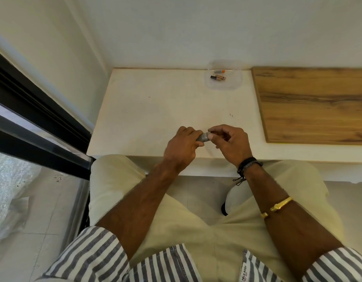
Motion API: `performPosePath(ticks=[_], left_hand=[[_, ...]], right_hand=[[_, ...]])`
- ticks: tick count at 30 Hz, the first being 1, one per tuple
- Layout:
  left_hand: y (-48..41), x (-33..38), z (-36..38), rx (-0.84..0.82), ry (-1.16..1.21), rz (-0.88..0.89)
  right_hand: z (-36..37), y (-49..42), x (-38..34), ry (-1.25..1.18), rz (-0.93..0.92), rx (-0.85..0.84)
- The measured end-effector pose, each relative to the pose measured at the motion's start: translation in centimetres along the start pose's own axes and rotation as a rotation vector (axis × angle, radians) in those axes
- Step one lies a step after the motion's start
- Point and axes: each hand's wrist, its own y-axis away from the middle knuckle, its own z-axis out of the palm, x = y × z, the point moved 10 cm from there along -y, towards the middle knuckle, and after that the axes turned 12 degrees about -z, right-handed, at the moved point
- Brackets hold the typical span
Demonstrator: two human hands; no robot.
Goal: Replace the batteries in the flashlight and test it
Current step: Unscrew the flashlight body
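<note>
The left hand point(183, 146) wraps the short grey flashlight point(203, 137), its end poking past those fingers, pinched by the right hand point(230, 140).

The scene is evenly and softly lit, with daylight admitted through the black-framed glass door point(33, 127) at the left of the frame. The white matte desk point(155, 110) is rendered bright, without glare. Only faint, diffuse shadows are cast under the hands and along the desk's front edge. Pale reflections are seen on the glass at lower left. Strong wide-angle distortion is shown: straight edges are bowed toward the borders. Slight softness is noted at the corners.
</note>
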Motion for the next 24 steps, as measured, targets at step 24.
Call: performPosePath(ticks=[24], left_hand=[[-0.1, 0.0, 0.4, -0.001, -0.009, 0.001]], right_hand=[[0.5, -0.1, -0.7, -0.123, -0.004, -0.064]])
